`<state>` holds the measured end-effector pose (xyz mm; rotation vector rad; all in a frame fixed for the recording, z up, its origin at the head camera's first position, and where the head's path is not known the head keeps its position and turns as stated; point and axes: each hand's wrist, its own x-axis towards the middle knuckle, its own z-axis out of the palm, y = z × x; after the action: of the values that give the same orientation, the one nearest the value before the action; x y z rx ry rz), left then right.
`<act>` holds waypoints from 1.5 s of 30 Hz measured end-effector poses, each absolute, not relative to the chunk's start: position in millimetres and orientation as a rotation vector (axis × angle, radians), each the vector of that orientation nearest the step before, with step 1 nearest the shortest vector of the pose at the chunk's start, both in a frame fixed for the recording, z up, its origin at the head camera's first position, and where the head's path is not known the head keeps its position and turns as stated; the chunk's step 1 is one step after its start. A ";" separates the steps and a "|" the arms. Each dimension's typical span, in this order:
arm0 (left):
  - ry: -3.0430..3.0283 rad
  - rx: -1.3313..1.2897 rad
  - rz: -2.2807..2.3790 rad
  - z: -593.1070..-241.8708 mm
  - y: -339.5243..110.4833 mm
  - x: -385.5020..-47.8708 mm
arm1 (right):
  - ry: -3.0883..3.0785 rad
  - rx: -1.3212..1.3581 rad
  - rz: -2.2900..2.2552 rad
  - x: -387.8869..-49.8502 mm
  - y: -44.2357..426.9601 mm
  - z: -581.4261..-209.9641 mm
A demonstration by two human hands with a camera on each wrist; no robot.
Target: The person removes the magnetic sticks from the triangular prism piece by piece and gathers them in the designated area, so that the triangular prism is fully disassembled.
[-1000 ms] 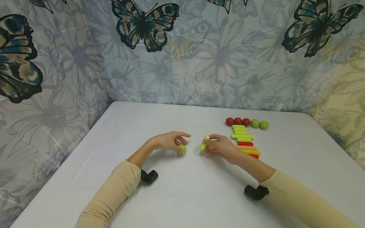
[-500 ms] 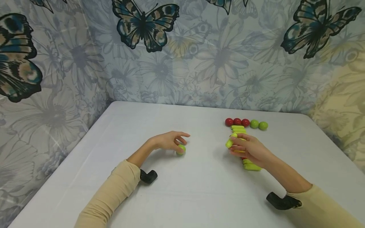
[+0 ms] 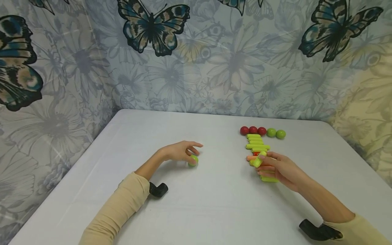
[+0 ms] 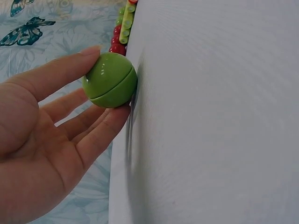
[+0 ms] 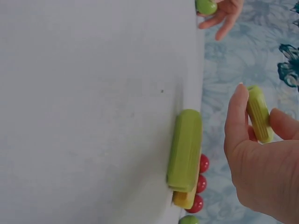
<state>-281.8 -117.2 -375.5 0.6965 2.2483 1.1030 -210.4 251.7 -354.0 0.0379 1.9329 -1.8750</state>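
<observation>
My left hand (image 3: 179, 151) pinches a glossy green ball (image 4: 110, 80) between thumb and fingers, low at the tabletop; a seam line runs around the ball. My right hand (image 3: 284, 171) holds a short ribbed lime-green stick (image 5: 259, 114) between thumb and fingertips. It hovers over a column of coloured sticks (image 3: 258, 147), partly hiding the red, orange and yellow ones. At the column's near end lies another lime-green stick (image 5: 185, 149). Beyond the far end, red balls (image 3: 253, 130) and green balls (image 3: 280, 134) form a row.
The white table (image 3: 196, 217) carries everything, and its far edge meets a wall covering (image 3: 174, 78) with butterflies and flowers. Both forearms wear beige sleeves, each with a black wrist camera (image 3: 158, 190) beneath.
My right hand has carried the lime-green stick rightward from the table's middle to the stick column, then a little nearer. My left hand keeps its place on the green ball.
</observation>
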 end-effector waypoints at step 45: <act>2.236 0.677 1.110 -376.1 -115.5 -281.7 | 1.909 0.260 -1.737 -160.9 282.2 -380.4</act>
<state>-281.7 -115.5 -376.1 0.6768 2.2364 1.1104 -160.9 282.2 -380.4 0.2605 1.9087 -1.7374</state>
